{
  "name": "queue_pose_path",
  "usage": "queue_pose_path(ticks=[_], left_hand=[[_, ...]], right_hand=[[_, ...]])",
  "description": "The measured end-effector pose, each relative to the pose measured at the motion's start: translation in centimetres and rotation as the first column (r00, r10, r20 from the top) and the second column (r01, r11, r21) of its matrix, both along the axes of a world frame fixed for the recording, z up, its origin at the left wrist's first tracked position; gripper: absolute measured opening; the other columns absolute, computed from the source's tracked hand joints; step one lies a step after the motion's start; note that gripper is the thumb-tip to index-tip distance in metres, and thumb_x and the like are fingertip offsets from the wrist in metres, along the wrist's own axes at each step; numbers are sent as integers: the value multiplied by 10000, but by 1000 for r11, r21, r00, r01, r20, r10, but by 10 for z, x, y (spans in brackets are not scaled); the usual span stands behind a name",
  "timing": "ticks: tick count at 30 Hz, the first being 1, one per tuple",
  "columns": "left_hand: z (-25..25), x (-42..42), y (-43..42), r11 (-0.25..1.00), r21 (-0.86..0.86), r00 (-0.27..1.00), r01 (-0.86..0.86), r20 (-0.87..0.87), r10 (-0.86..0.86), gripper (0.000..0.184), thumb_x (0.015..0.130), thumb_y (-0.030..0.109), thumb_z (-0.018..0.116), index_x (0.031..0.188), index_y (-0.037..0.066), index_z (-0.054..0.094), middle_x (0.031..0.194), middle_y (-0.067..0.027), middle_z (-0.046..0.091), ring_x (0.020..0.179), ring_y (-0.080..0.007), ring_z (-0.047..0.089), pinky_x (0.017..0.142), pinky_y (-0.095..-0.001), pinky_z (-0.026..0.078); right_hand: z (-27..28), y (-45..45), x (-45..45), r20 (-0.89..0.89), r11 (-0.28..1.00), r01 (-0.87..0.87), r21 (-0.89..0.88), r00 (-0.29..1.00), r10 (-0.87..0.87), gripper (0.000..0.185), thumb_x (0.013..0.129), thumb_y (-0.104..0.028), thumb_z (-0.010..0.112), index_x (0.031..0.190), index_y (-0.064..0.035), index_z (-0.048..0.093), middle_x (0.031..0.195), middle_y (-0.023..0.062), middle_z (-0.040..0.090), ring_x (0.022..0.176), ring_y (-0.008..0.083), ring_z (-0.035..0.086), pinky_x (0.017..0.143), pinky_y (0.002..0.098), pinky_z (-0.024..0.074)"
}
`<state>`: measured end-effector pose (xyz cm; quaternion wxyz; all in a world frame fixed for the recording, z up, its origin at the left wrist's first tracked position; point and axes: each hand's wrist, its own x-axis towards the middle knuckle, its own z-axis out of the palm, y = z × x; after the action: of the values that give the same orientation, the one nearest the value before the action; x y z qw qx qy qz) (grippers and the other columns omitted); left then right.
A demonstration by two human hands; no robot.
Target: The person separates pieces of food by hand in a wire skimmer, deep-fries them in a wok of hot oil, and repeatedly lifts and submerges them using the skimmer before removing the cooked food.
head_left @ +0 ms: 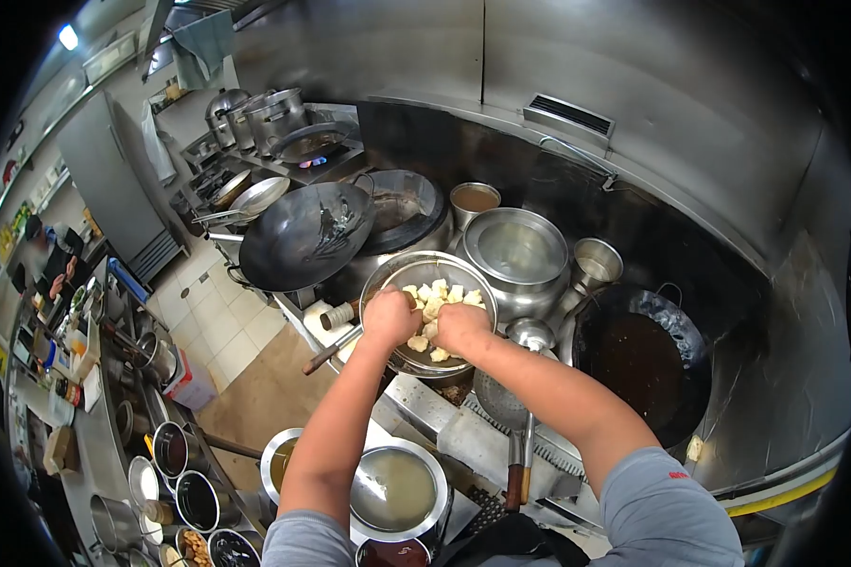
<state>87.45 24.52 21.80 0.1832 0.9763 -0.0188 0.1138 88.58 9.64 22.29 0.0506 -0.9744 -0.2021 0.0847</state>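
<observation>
A round wire-mesh strainer (376, 275) sits in front of me, with pale yellow, tofu-like chunks (439, 292) scattered inside. Over its near left part, my left hand (391, 317) is curled closed. My right hand (460, 328) is also curled, close beside it on the right. Chunks lie between and around both hands; whatever the fingers grip is hidden behind the knuckles. A wooden handle (332, 351) points left from beside the strainer. Just right of the strainer are a ladle (530, 333) and a perforated skimmer (499, 397), their handles toward me.
A black wok (304, 238) leans tilted at left. Another wok (643, 364) with dark liquid is at right. Behind stands a wide pot of liquid (516, 248). Bowls of liquid (397, 487) are below my arms. A flame (313, 163) burns at the back; another person (59, 255) stands far left.
</observation>
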Motion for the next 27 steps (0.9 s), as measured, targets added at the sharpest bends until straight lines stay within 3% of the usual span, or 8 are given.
queue_pose_path(ticks=[9, 12, 14, 18, 20, 21, 24, 27], left_hand=[[10, -5, 3, 997, -42, 998, 66, 13, -65, 313, 655, 215, 708, 934, 75, 702, 964, -163, 626, 937, -318, 601, 852, -397, 478], [5, -10, 2, 980, -53, 981, 192, -10, -193, 403, 616, 210, 740, 991, 76, 680, 984, -163, 622, 963, -321, 591, 875, -391, 470], [-2, -10, -3, 962, -47, 963, 269, -11, -270, 450, 597, 210, 754, 1019, 76, 668, 991, -163, 620, 974, -324, 587, 887, -388, 466], [-10, -10, -18, 961, 6, 960, 277, -47, -276, 485, 593, 178, 738, 1063, 90, 653, 1003, -131, 621, 1009, -296, 583, 889, -383, 470], [-8, -9, -22, 968, -8, 965, 252, -72, -252, 410, 646, 204, 718, 1028, 68, 657, 1033, -160, 634, 981, -314, 600, 861, -384, 482], [-9, -7, -21, 967, -8, 965, 253, -73, -253, 410, 646, 204, 718, 1028, 68, 657, 1033, -160, 634, 981, -314, 600, 861, -384, 482], [-15, 0, -18, 970, -106, 974, 217, -43, -222, 377, 680, 201, 682, 1028, 59, 659, 983, -163, 651, 923, -312, 624, 822, -384, 498], [-18, 3, -15, 969, -127, 976, 210, -28, -216, 362, 689, 190, 663, 1023, 49, 664, 959, -164, 659, 889, -317, 634, 805, -381, 503]], right_hand=[[7, -1, 11, -23, 983, 127, 136, 992, -125, 277, 721, -197, 628, 947, -48, 687, 1028, 126, 670, 939, 249, 656, 777, 357, 530], [21, -5, 31, -119, 974, 189, 121, 977, -175, 344, 708, -230, 628, 983, -29, 674, 1079, 136, 654, 969, 261, 645, 797, 352, 525], [32, -7, 47, -347, 959, 250, 134, 918, -191, 321, 683, -246, 644, 903, -17, 691, 991, 188, 663, 958, 261, 650, 785, 335, 522], [38, -15, 48, -373, 945, 291, 151, 902, -218, 287, 695, -228, 639, 861, -1, 691, 942, 206, 663, 905, 273, 659, 759, 336, 524], [-5, -20, 65, -51, 981, 91, 173, 995, -83, 190, 637, -180, 671, 782, -61, 700, 849, 135, 684, 825, 267, 655, 758, 353, 519], [-5, -24, 59, 23, 985, -8, 174, 1000, 4, 256, 621, -161, 678, 859, -69, 692, 909, 118, 674, 878, 268, 639, 774, 353, 509], [1, -39, 43, 12, 965, -126, 230, 992, 127, 257, 674, -145, 658, 910, -44, 675, 922, 177, 660, 895, 289, 641, 773, 375, 516], [1, -40, 30, 0, 956, -172, 239, 984, 177, 302, 669, -141, 674, 965, -82, 659, 975, 150, 653, 939, 279, 625, 801, 385, 503]])
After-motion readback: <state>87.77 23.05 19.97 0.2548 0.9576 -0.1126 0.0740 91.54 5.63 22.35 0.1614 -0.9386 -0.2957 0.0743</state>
